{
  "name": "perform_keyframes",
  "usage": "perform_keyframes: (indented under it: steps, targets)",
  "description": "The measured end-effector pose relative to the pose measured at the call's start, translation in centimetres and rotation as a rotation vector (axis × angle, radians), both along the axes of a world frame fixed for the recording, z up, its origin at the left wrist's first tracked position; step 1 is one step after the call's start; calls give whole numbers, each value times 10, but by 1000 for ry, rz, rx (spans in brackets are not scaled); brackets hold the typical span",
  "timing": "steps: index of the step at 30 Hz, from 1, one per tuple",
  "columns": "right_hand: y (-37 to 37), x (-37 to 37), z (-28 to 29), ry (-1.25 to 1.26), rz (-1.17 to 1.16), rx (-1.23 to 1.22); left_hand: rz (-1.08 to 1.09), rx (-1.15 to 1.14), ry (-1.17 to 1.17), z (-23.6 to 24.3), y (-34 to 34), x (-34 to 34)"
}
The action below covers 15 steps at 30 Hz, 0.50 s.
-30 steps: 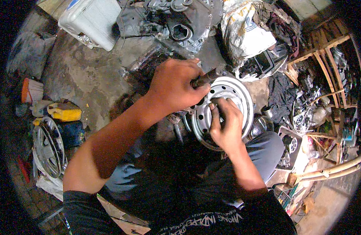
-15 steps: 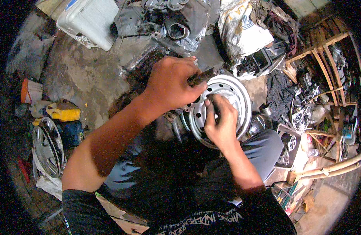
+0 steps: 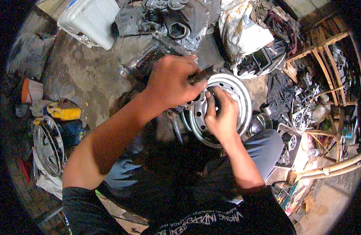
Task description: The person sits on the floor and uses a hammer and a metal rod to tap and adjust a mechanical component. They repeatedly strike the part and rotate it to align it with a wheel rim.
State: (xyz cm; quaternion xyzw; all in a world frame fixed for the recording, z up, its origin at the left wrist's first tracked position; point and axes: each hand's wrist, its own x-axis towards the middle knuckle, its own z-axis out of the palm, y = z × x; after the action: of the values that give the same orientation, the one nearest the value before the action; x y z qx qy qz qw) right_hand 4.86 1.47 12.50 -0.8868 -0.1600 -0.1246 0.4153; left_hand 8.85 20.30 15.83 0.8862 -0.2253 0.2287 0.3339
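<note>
Just right of the middle of the frame a silver steel wheel rim (image 3: 237, 98) lies flat above the person's knees. The left hand (image 3: 170, 84) is closed in a fist around a dark tool handle (image 3: 200, 74) over the rim's upper left edge, while the right hand (image 3: 221, 115) rests on the rim's centre with fingers curled and pinched narrow; what they grip cannot be told. A white plastic container (image 3: 90, 19) sits at upper left, a yellow jug (image 3: 65, 112) at the left edge, and a hubcap (image 3: 49, 145) below it.

Stained concrete floor (image 3: 86, 78) (white canister (image 3: 90, 19), yellow jug (image 3: 65, 112), hubcap (image 3: 49, 145))
</note>
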Motion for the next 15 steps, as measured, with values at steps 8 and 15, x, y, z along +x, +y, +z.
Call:
perform_keyframes:
  steps: [8, 15]
  targets:
    - [-3, -3, -1, 52, 6, -32, -119, 23, -41, 2, 7, 2]
    - [-2, -2, 2, 66, 0, -34, -50, -28, 83, 6, 6, -2]
